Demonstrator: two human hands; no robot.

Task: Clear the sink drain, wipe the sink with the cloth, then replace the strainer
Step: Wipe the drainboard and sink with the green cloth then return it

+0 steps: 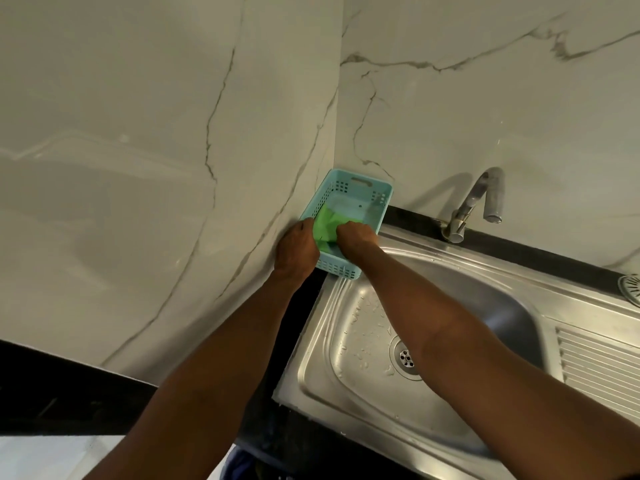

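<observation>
A green cloth [325,221] lies in a light blue plastic basket [360,188] at the sink's far left corner. My left hand [298,249] and my right hand [356,237] are both closed on the cloth's near edge inside the basket. The steel sink [346,341] is wet with droplets. Its drain [405,356] shows an open ring with small holes, partly hidden by my right forearm. A round metal strainer [632,289] sits at the far right edge on the counter, mostly cut off.
A chrome tap [481,199] stands behind the basin against the marble wall. The ribbed draining board [602,368] lies to the right. A black counter [69,393] runs to the left and along the back.
</observation>
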